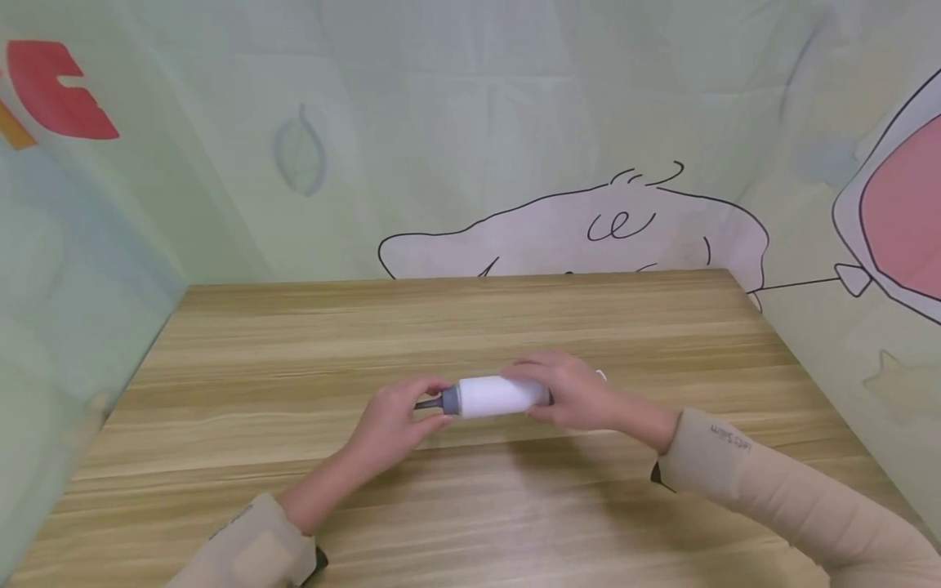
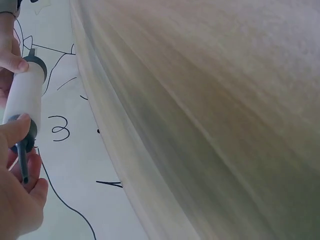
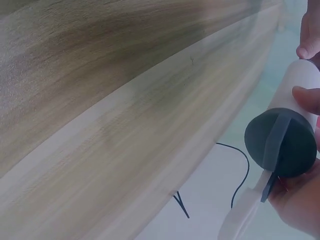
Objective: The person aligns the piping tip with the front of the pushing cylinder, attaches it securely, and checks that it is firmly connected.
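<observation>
Both hands hold a white cylinder (image 1: 500, 396) with dark grey ends, lying nearly level above the table. My left hand (image 1: 393, 420) grips its dark collar (image 2: 31, 131), thumb on one side and fingers on the other. From that collar a thin dark nozzle (image 2: 23, 162) sticks out between the left fingers. My right hand (image 1: 569, 392) grips the white body near the other end. In the right wrist view, that end has a round dark cap (image 3: 255, 137) with a raised bar across it. A slim white piece (image 3: 242, 212) extends beyond the bar.
A wood-grain table (image 1: 309, 335) spreads under the hands. Behind it hangs a pale cloth backdrop (image 1: 470, 122) with a line-drawn animal and a pink balloon (image 1: 907, 208). Beige sleeves (image 1: 779, 490) cover both forearms.
</observation>
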